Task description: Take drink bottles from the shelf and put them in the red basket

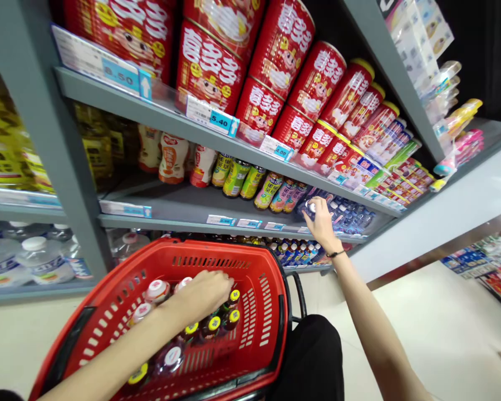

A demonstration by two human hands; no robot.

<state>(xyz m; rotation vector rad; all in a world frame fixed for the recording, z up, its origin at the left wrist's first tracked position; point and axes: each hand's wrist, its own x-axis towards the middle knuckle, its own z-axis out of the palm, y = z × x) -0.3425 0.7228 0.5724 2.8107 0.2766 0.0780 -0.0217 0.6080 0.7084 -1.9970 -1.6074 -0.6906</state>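
My left hand is over the red basket, fingers curled down among bottles with yellow caps; what they hold, if anything, is hidden. Bottles with white and pink caps stand in the basket under and behind my left forearm. My right hand, with a dark band at the wrist, reaches to the lower shelf. Its fingers and thumb are around the top of a clear bottle at the near end of a group of similar bottles.
Red cans line the shelf above, its grey edge over my right hand. Colourful bottles stand left of the clear ones. A grey post rises at left, with large bottles beyond. My knee is beside the basket.
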